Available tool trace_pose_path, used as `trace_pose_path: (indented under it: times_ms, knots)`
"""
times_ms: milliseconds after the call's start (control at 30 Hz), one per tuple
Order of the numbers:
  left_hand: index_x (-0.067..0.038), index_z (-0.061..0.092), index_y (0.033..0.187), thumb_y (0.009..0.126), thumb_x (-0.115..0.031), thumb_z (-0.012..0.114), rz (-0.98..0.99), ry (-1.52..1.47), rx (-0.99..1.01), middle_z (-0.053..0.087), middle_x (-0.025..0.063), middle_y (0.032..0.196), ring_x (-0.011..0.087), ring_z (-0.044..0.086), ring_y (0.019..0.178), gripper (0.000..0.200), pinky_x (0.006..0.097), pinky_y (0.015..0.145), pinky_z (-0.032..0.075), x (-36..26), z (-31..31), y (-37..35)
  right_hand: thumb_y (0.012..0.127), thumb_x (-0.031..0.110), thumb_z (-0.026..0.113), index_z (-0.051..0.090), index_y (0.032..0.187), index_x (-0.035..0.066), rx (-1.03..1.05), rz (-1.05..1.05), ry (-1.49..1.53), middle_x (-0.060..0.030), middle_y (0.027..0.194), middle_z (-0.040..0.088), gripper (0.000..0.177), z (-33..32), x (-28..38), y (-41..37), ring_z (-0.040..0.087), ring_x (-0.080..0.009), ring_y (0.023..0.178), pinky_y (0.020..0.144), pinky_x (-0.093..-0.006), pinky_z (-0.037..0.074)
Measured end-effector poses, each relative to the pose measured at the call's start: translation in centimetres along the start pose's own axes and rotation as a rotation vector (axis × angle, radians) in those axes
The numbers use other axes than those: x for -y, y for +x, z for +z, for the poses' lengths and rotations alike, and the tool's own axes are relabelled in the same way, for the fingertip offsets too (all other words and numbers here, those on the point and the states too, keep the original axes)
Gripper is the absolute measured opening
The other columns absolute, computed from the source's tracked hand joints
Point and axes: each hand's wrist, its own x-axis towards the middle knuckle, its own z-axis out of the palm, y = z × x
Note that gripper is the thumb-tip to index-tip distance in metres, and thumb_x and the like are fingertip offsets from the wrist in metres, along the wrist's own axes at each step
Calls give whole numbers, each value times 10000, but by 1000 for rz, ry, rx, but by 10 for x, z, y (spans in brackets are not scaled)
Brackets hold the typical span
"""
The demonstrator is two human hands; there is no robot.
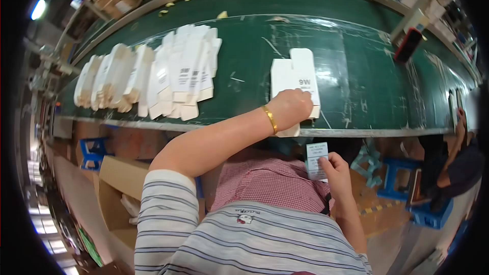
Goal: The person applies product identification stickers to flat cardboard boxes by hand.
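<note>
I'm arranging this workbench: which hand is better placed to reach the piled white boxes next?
Probably the left hand, over the table and nearer the piled boxes; the right hand holds a printed sheet.

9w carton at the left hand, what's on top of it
The left hand is over the near part of the 9W carton; the surface beneath it is hidden.

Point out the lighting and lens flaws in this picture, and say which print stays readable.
Head view: wide-angle distortion bows the far edge of the green table, and the corners go black; head view: the lamp at upper left is blown out, and pale glare marks the table right of the white carton; head view: its large "9W" reads clearly, the label sheet's fine print doesn't.
</note>
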Motion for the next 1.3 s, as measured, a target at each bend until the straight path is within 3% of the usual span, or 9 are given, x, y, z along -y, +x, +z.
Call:
trace_pose_path:
  times_ms: [133, 300, 400, 633, 700, 800, 900, 1067, 1300]
  knots:
    - [-29, 617, 805, 657, -75, 628, 31, -28, -183, 628, 103, 790, 266, 638, 741, 155, 359, 680, 540, 29, -72, -25, 933, 130, 617, 619, 908, -7, 31, -4, -5, -9, 795, 628, 139, 6, 1, -2, 547, -58, 721, 659, -231, 459]
    - [-17, 675, 940, 734, -59, 655, -20, 258, -368, 698, 140, 910, 296, 689, 847, 211, 390, 760, 556, 95, -126, -120, 926, 129, 620, 626, 899, 2, 94, -77, -25, 6, 794, 614, 130, 3, -1, 4, 531, -55, 735, 671, -228, 443]
    - [-48, 674, 1061, 802, -47, 663, -358, 412, -214, 654, 118, 1120, 268, 611, 1063, 260, 367, 878, 506, 95, -142, -163, 924, 135, 629, 637, 903, 2, 83, -150, -44, 16, 775, 603, 134, 9, 9, 6, 516, -51, 725, 655, -222, 431]
    - [-37, 638, 1175, 848, 6, 668, -787, -1447, -296, 643, 66, 1096, 156, 589, 1053, 332, 282, 885, 504, -71, -60, -96, 914, 127, 643, 643, 909, 0, 43, -247, -15, 5, 847, 602, 127, 24, 17, 7, 514, -60, 761, 677, -222, 423]
    - [-19, 644, 1151, 863, 9, 667, -863, -1706, -296, 646, 37, 1050, 98, 600, 951, 290, 231, 826, 504, -92, -47, -76, 910, 124, 648, 644, 930, 5, 50, -268, -46, -7, 914, 607, 121, 21, 12, 6, 537, -67, 822, 713, -230, 441]
    - [-15, 662, 1099, 867, -10, 676, -772, -1683, -259, 643, 15, 998, 68, 598, 879, 232, 199, 777, 490, -95, -38, -71, 877, 99, 671, 645, 993, 12, 46, -250, 124, -38, 1016, 608, 147, 25, 38, -5, 570, -97, 931, 785, -256, 465]
    - [-19, 666, 1091, 867, -13, 677, -756, -1654, -211, 641, 11, 989, 70, 599, 884, 224, 199, 772, 491, -94, -36, -71, 844, 22, 680, 624, 1082, 15, 62, -404, -192, -33, 1098, 571, 244, 16, 45, -3, 558, -103, 988, 809, -235, 462]
    - [-6, 665, 1073, 870, -28, 684, -668, -1483, -206, 655, 12, 944, 76, 607, 858, 206, 196, 758, 494, -91, -37, -70, 863, -4, 651, 666, 895, -13, -15, -464, -277, -26, 855, 604, 36, 18, 47, 2, 560, -93, 789, 683, -228, 441]
    - [7, 657, 1030, 877, -17, 678, -846, -1741, -240, 662, 10, 905, 50, 590, 799, 157, 185, 684, 477, -96, -27, -64, 874, 85, 687, 619, 800, -11, -171, -408, -75, -17, 760, 586, 139, 33, 33, 9, 523, -74, 709, 622, -234, 420]
